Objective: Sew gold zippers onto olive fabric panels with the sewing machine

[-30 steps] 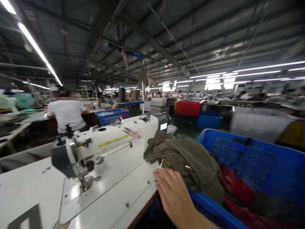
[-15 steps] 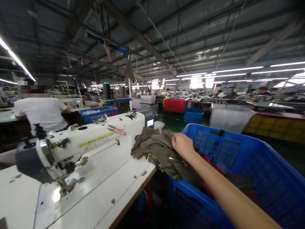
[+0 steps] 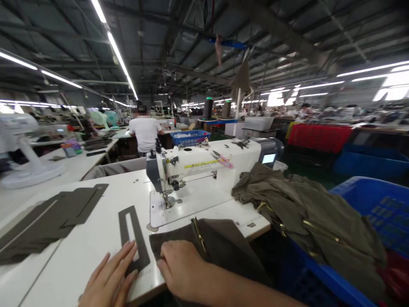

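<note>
My left hand (image 3: 110, 277) lies on the table with its fingers stretched out. Its fingertips rest on the lower part of a dark olive fabric strip (image 3: 124, 219) with a long slot cut in it. Just to the right, my right hand (image 3: 182, 266) has its fingers curled on the edge of a dark olive garment piece (image 3: 223, 238). A brass zipper (image 3: 200, 234) runs across this piece, which hangs over the table's front edge. Behind both hands stands a white sewing machine (image 3: 204, 166), its needle area clear of the fabric.
Olive garments (image 3: 306, 209) with brass zippers are heaped from the table's right end over a blue basket (image 3: 361, 187). Cut panels (image 3: 64, 213) lie at left, near a white fan (image 3: 28, 162). Pink-handled snips (image 3: 223, 160) rest on the machine. A person in white (image 3: 145, 132) sits beyond.
The view has swung left. My right hand has left the garment heap by the basket and now grips a zippered piece at the table's front. My left hand has come into view.
</note>
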`<action>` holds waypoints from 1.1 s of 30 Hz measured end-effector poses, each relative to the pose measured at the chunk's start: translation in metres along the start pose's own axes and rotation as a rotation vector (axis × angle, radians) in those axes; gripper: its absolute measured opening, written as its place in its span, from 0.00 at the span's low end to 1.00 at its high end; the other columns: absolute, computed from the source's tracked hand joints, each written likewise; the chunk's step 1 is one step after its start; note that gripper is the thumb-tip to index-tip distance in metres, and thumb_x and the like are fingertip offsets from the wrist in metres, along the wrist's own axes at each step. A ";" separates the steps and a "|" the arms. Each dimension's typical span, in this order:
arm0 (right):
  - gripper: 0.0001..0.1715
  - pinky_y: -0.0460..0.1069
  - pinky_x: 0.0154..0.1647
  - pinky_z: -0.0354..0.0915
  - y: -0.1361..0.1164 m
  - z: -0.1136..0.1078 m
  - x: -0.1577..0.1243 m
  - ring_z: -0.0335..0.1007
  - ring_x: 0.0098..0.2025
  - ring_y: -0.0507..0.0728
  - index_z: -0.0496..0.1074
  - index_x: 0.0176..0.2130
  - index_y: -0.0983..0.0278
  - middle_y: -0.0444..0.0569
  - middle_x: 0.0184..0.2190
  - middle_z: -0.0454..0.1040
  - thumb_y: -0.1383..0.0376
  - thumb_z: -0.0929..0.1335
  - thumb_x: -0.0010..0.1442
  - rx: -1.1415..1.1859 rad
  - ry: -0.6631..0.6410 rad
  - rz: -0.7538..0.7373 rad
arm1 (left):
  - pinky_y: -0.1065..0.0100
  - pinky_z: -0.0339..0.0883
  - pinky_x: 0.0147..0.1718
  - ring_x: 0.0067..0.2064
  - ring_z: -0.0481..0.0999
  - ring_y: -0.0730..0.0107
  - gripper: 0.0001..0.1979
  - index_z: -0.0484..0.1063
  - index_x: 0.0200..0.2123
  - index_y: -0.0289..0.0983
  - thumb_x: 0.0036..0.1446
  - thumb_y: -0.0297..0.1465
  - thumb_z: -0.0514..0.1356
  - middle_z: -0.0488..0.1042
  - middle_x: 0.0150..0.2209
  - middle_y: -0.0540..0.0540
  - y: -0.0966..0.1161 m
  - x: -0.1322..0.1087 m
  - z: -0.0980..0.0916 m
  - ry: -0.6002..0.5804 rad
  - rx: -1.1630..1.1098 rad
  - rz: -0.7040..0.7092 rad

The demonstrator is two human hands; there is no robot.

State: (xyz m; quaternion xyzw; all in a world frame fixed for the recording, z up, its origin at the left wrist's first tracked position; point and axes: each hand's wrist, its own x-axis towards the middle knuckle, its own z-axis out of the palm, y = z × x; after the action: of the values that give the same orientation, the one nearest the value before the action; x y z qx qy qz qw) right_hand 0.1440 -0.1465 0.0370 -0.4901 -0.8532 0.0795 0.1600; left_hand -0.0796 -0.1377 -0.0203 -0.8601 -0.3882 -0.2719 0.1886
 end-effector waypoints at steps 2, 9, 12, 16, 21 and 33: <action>0.11 0.51 0.39 0.61 -0.007 0.013 -0.004 0.68 0.38 0.59 0.68 0.36 0.67 0.52 0.34 0.73 0.61 0.63 0.58 0.092 0.025 -0.124 | 0.60 0.57 0.55 0.52 0.68 0.63 0.23 0.54 0.58 0.41 0.60 0.36 0.48 0.67 0.53 0.45 0.012 0.012 -0.019 0.002 -0.020 -0.012; 0.07 0.48 0.37 0.57 0.023 -0.012 -0.062 0.65 0.34 0.54 0.68 0.33 0.63 0.45 0.31 0.71 0.70 0.62 0.58 0.224 0.292 -0.062 | 0.55 0.48 0.58 0.52 0.68 0.66 0.20 0.63 0.50 0.42 0.56 0.22 0.47 0.71 0.49 0.46 0.050 0.059 -0.023 -0.131 -0.246 0.156; 0.11 0.49 0.32 0.55 0.040 -0.004 -0.079 0.62 0.30 0.55 0.66 0.27 0.62 0.46 0.26 0.68 0.71 0.60 0.59 0.118 0.393 0.147 | 0.55 0.43 0.59 0.51 0.67 0.68 0.21 0.66 0.46 0.41 0.55 0.17 0.45 0.71 0.46 0.47 0.062 0.089 -0.007 -0.211 -0.331 0.188; 0.07 0.50 0.30 0.54 0.042 0.013 -0.084 0.61 0.29 0.56 0.64 0.26 0.62 0.46 0.25 0.66 0.68 0.63 0.57 0.075 0.430 0.203 | 0.55 0.43 0.58 0.48 0.67 0.67 0.14 0.69 0.40 0.40 0.56 0.20 0.51 0.69 0.43 0.48 0.062 0.129 0.013 -0.372 -0.304 0.245; 0.05 0.51 0.29 0.55 0.037 0.025 -0.079 0.61 0.28 0.58 0.63 0.28 0.62 0.47 0.26 0.66 0.66 0.66 0.54 0.005 0.464 0.251 | 0.58 0.48 0.56 0.45 0.68 0.68 0.11 0.69 0.37 0.40 0.56 0.21 0.52 0.69 0.41 0.49 0.051 0.149 0.024 -0.470 -0.349 0.271; 0.09 0.51 0.30 0.55 0.080 -0.025 -0.078 0.64 0.28 0.57 0.66 0.27 0.62 0.48 0.25 0.69 0.69 0.60 0.57 -0.067 0.297 0.292 | 0.62 0.58 0.47 0.39 0.69 0.66 0.06 0.68 0.32 0.37 0.57 0.23 0.53 0.71 0.34 0.48 0.071 0.173 0.020 -0.510 -0.349 0.362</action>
State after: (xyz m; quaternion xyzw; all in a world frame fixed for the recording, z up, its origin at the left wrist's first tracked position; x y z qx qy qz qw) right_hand 0.2537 -0.1737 0.0221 -0.6200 -0.7422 0.0003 0.2544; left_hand 0.0767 -0.0737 0.0617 -0.9744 -0.2119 -0.0728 -0.0191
